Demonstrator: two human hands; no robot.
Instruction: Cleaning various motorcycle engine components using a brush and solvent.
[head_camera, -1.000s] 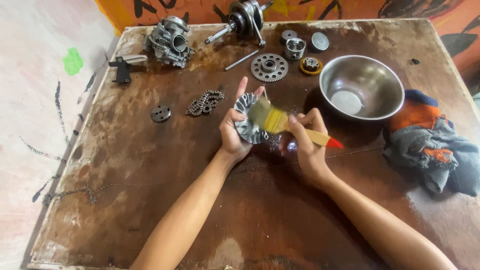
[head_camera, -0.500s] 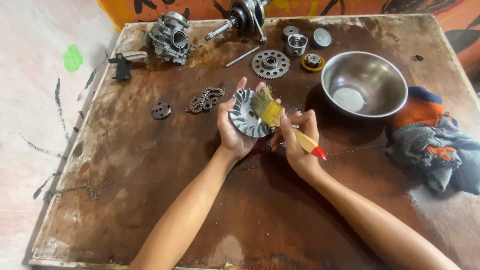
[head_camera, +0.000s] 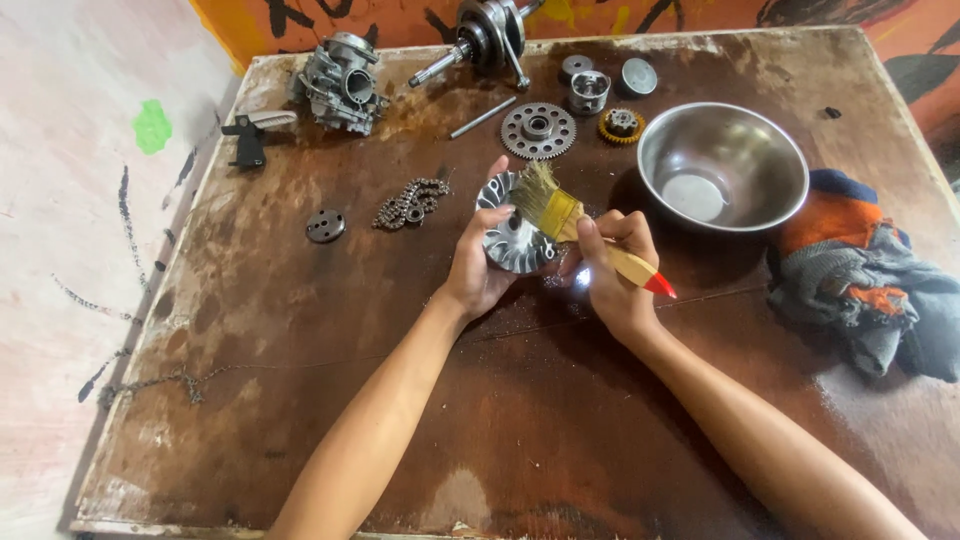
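**Hands working a brush over a finned metal disc**

Both hands are meeting just above the middle of the tabletop; the left hand is cupping a round, finned metal disc from below and from its left edge, fingers closed around the rim and thumb lying along the side nearest the person; the disc is being held tilted, its vaned face turned up toward the camera. The right hand is gripping a paintbrush by its pale wooden handle, whose red tip is sticking out past the heel of the hand toward the right; the yellowish bristles are lying against the upper right part of the disc, so brush and disc are touching between the two hands.

Around them, well apart from the hands, other things are lying on the stained brown tabletop; a steel bowl is sitting to the right, just beyond the right hand; a bundle of rags in orange, blue and grey is lying farther right; a short length of chain and a small dark round plate are resting to the left of the disc; a toothed gear is lying flat behind the disc, with a yellow-rimmed bearing beside it; a carburettor and a crankshaft are standing near the far edge.
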